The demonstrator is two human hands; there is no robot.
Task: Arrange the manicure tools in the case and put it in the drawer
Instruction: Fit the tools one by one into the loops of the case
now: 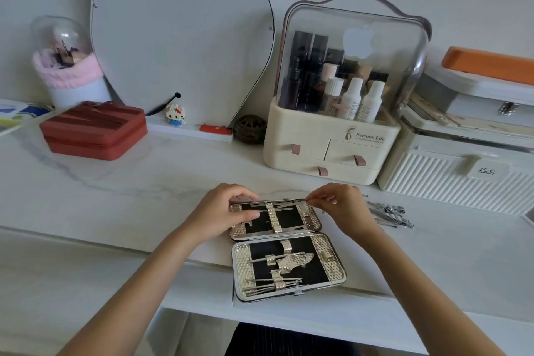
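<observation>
The manicure case (335, 266) lies open on the white table, gold-patterned with a black lining and elastic loops. Its near half holds several thin metal tools, and its far half (313, 220) holds a few more. My left hand (228, 211) grips the far half's left edge, thumb on the lining. My right hand (341, 205) pinches the end of a thin metal tool (289, 201) lying along the far half's top edge. Several loose metal tools (390, 215), nail clippers among them, lie on the table just right of my right hand.
A cream cosmetics organiser with small drawers (326, 150) stands behind the case. A white ribbed box (456, 182) sits to its right. A red zip case (95, 130) and a pink brush holder (69, 72) are at the back left, beside a mirror (173, 23).
</observation>
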